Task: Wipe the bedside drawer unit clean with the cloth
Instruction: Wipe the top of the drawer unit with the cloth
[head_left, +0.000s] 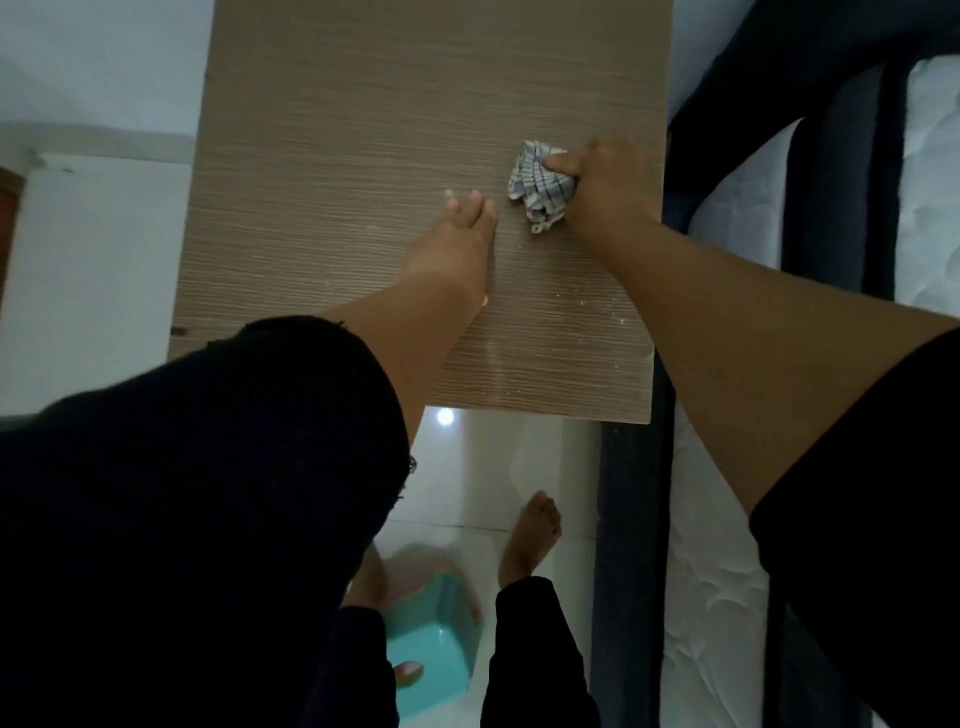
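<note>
The drawer unit (363, 156) fills the upper middle of the view, its wood-grain top flecked with pale specks near the front right corner. The right hand (605, 182) is fisted around a bunched checked cloth (537, 184) pressed to the top. The left hand (460, 228) lies flat beside it, fingers extended, holding nothing. A bed (857, 156) stands right; a teal tub (431, 634) sits on the floor below.

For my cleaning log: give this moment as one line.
right hand: grips cloth on unit top | left hand: flat, empty | crumbs remain
</note>
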